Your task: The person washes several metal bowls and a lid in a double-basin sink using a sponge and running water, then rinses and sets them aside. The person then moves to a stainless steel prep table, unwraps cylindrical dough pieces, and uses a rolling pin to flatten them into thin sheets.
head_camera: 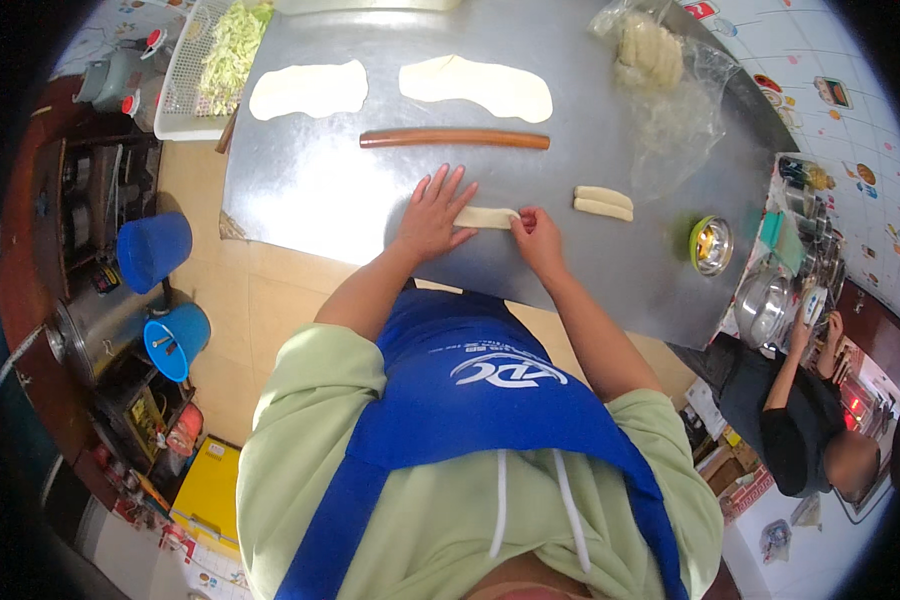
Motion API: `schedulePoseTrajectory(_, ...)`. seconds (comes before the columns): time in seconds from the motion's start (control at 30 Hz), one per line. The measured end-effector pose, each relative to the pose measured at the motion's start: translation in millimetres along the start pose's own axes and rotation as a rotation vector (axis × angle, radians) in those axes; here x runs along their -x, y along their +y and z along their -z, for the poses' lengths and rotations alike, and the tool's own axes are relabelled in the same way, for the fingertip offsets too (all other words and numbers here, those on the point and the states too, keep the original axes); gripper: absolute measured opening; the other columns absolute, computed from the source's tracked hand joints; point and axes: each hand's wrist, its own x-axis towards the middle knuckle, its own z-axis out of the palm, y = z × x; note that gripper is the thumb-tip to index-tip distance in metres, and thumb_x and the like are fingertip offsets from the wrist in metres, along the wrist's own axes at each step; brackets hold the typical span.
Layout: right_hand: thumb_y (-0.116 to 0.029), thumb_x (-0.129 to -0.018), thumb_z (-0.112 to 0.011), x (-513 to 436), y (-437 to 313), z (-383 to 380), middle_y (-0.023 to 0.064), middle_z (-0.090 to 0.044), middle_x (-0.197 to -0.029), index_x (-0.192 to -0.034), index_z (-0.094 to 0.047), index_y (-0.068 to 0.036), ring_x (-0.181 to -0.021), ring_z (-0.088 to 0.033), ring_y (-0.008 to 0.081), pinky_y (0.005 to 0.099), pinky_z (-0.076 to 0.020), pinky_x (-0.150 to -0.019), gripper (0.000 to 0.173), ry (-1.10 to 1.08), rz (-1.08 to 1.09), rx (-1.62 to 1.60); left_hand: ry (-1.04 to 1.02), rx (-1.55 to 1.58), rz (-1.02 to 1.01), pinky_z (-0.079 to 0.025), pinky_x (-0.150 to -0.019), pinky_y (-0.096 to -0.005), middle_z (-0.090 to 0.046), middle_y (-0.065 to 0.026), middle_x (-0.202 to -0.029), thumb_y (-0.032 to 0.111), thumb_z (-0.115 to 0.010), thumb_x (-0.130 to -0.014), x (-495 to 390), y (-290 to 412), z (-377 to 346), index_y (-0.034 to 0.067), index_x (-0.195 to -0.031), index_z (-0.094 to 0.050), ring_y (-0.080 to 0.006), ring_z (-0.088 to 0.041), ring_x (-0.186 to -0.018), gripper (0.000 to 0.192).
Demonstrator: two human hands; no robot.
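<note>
A short strip of pale dough [486,218] lies on the metal tabletop [307,180] before me. My left hand [433,220] rests flat over the strip's left end, fingers spread, covering that part. At the other end, my right hand [538,236] pinches the dough between thumb and fingers. Just beyond my hands lies a brown wooden rolling pin [454,139]. Farther back are two flattened dough sheets, one on the left [309,90] and a longer one on the right [480,88]. Two dough strips [604,204] sit side by side to the right of my right hand.
A clear plastic bag [675,120] with dough pieces [649,52] occupies the back right. Near the right edge stands a small bowl [711,246]. A white basket [172,105] holds shredded cabbage [232,56]. Blue buckets [154,251] stand left. Another person [787,420] works at right.
</note>
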Motion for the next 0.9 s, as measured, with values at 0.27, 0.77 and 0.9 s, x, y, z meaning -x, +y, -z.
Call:
schedulePoseTrajectory(0.27,-0.033,-0.077,-0.073,0,-7,-8,0.012,-0.063,-0.08,-0.088,-0.059,-0.001,-0.073,-0.06,0.0255,0.037,-0.0478,-0.066,0.037,-0.067,-0.007,0.022,0.1,0.117,-0.069,-0.024,-0.109,-0.0462,-0.033,-0.0155,-0.144,0.035,-0.066,-0.08,-17,-38,29,0.006,-0.138,-0.038,-0.0341,-0.029,-0.135,0.07)
schedulePoseTrajectory(0.77,-0.019,-0.084,-0.063,-7,-21,7,0.0125,-0.057,-0.088,-0.094,-0.059,-0.006,-0.084,-0.055,0.0307,0.0404,-0.0445,-0.076,0.017,0.212,0.597,0.307,-0.038,-0.084,-0.135,-0.041,-0.081,-0.0355,-0.051,-0.0058,-0.099,0.004,-0.05,-0.081,16,-73,47,0.018,-0.125,-0.056,-0.0241,-0.049,-0.094,0.047)
schedulePoseTrajectory(0.9,-0.018,-0.085,-0.06,-7,-37,3,0.0121,-0.055,-0.089,-0.087,-0.057,-0.006,-0.084,-0.052,0.0323,0.0435,-0.0417,-0.074,0.013,0.158,0.448,0.316,-0.077,-0.014,-0.127,-0.04,-0.084,-0.0361,-0.052,-0.0076,-0.103,0.003,-0.049,-0.081,22,-61,49,0.017,-0.127,-0.055,-0.0249,-0.05,-0.097,0.048)
